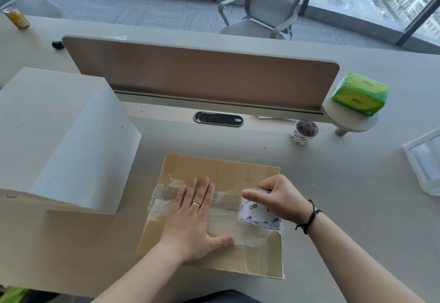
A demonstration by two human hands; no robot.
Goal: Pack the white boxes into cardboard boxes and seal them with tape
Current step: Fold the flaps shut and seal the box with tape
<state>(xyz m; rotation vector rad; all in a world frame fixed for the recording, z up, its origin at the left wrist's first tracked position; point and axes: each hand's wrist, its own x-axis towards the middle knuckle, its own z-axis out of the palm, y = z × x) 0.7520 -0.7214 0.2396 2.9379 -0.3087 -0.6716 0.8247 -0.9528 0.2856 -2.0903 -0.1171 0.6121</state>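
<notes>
Left hand (194,217) lies flat, pinning tape on the cardboard box (238,174); at three o'clock, right hand (279,198) grips the tape roll (258,215), keeping it taut.

I saw the left hand (194,217) lying flat, fingers straight, on the clear tape strip (221,207) across the closed cardboard box (259,255). The right hand (281,198) gripped a tape roll (258,214) at the box's right edge. A second tape roll (304,132) stood farther back on the desk (357,219), a large white box (59,140) sat at left, and a green tissue pack (360,93) rested on a small round shelf (352,117).
</notes>
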